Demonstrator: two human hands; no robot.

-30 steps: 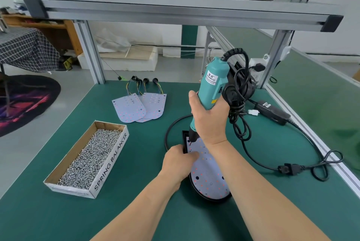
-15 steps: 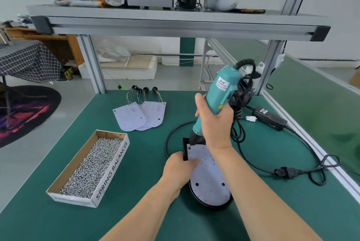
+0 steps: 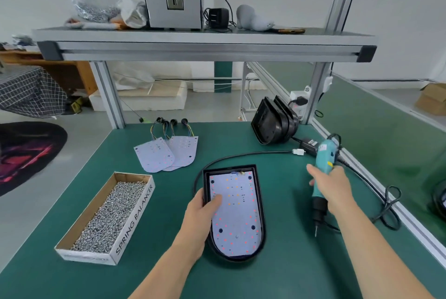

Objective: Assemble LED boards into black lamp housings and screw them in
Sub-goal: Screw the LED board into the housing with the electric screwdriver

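Our left hand [image 3: 202, 211] grips the housing [image 3: 263, 226], LED board [image 3: 235, 214] seated; our right hand [image 3: 331, 188] holds the screwdriver [image 3: 324, 156] aside. Screws possibly unfinished; spare boards [image 3: 166, 153] unassembled.

Assembly workshop, green-matted workbench [image 3: 277, 281], aluminium-frame shelf [image 3: 205, 43], screw box [image 3: 106, 216]

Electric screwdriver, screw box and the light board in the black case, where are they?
electric screwdriver [image 3: 325, 157]: head view, teal upper body.
screw box [image 3: 134, 219]: head view, lettered side wall.
LED board [image 3: 237, 214]: head view, bare white middle.
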